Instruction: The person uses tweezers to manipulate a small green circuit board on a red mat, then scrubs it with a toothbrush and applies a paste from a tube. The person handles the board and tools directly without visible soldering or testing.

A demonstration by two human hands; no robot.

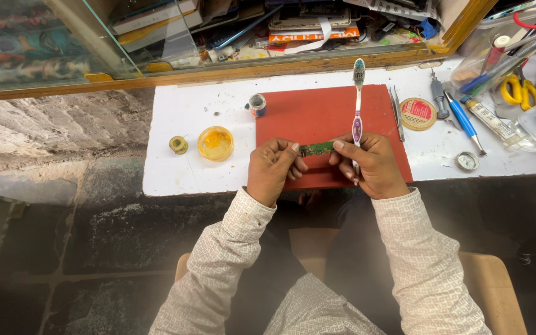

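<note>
a: what's the person holding over that red mat (317, 111)?

b: a narrow green circuit board (316, 148), stretched level between both hands. the left hand (272, 169) is pinching its left end with fingertips and thumb, and the right hand (372, 164) is pinching the other end, so the strip is hanging just above the mat's near edge rather than lying on it.

a: and the toothbrush (358, 102)?

b: the right hand is gripping that too. the handle is tucked against the palm, the bristled head pointing away towards the glass cabinet (268, 37). held like that, i'd say, both stay under control at once and the board's face stays open to view.

a: anything labelled around them?

b: right of the mat a flat round tin (418, 113) with a red lid and a pale rim is lying beside tweezers (397, 111). near the mat's top left corner a small jar (257, 105) with a blue and orange band is standing upright. further left an open yellow tub (215, 142) and a little yellow spool (178, 144) are sitting on the white table (181, 180). behind the glass a long orange packet with white print is lying flat.

a: and on the right?

b: a blue-handled screwdriver (464, 121), a small round gauge (467, 160), and yellow-handled scissors (516, 90) inside a clear container.
</note>
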